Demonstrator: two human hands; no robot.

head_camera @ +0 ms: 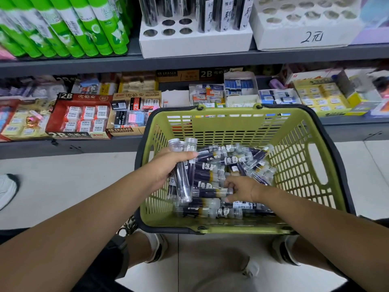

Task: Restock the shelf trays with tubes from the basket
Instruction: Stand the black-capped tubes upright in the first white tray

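Observation:
A green basket point(294, 131) with a black rim stands on the floor below the shelves, holding several clear tubes point(237, 160) with dark contents and white labels. My left hand point(166, 169) grips a bundle of tubes point(183, 186) upright over the basket's left side. Down in the pile, my right hand point(240, 187) has its fingers curled round a lying tube point(210, 192). On the upper shelf a white tray point(195, 42) holds several dark tubes, with open round holes on its left. A second white tray point(305, 36), marked 2元, shows only open holes.
Green tubes point(63, 28) lean at the upper shelf's left. The lower shelf point(126, 142) carries boxes of erasers point(82, 119). My shoes point(156, 247) sit on the tiled floor just behind the basket. A white shoe point(6, 190) shows at the left edge.

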